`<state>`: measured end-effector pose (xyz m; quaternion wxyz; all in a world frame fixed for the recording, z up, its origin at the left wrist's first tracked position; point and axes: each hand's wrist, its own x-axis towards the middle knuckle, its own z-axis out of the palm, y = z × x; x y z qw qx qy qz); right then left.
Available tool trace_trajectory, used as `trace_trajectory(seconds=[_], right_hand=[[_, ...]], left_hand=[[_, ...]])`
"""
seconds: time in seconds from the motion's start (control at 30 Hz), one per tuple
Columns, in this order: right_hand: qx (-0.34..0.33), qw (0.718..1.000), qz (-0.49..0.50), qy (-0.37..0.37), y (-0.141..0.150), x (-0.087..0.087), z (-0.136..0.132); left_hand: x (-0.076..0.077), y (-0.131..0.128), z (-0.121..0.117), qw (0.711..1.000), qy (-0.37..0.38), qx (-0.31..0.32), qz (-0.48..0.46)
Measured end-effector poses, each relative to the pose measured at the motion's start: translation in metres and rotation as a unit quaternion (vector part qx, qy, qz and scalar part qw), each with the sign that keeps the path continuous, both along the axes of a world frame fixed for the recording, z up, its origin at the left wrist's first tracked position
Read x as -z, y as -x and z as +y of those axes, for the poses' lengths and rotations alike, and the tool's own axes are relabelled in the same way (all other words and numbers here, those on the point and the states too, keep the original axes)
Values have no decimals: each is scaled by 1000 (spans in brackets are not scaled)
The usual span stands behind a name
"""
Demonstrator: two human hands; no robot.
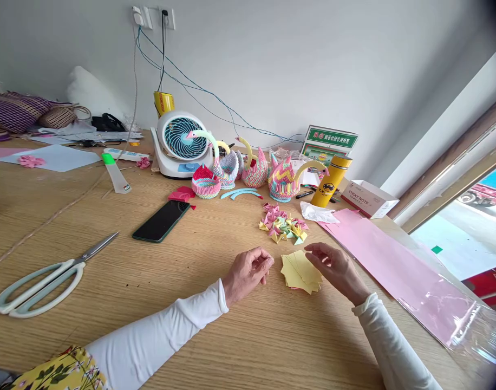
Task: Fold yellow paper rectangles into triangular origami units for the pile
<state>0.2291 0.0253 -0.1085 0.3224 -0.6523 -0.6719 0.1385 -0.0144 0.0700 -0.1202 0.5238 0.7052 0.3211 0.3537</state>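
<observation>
A stack of small yellow paper sheets (300,272) lies on the table between my two hands, its edges uneven. To its left, my left hand (250,273) is closed, thumb against curled fingers; whatever it may hold is hidden. My right hand (334,268) reaches over the stack's right edge with thumb and fingers apart, and nothing shows between them. Just beyond the stack is a loose pile of folded paper pieces (282,223) in pink, yellow and green.
Farther back stand folded-paper swans (284,181), a white fan (182,141) and a yellow bottle (331,182). Scissors (49,281), a phone (162,221) and a glue bottle (117,173) lie leftward. Pink paper sheets (386,260) in clear plastic and a sticky-note box (369,199) are rightward.
</observation>
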Motion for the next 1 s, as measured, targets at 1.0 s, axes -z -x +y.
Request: trace_trajectory(seconds=[1.0], right_hand=[[0,992,101,-70,2,-7,-1]], left_hand=[[1,0,-2,1000,-1,8,7]])
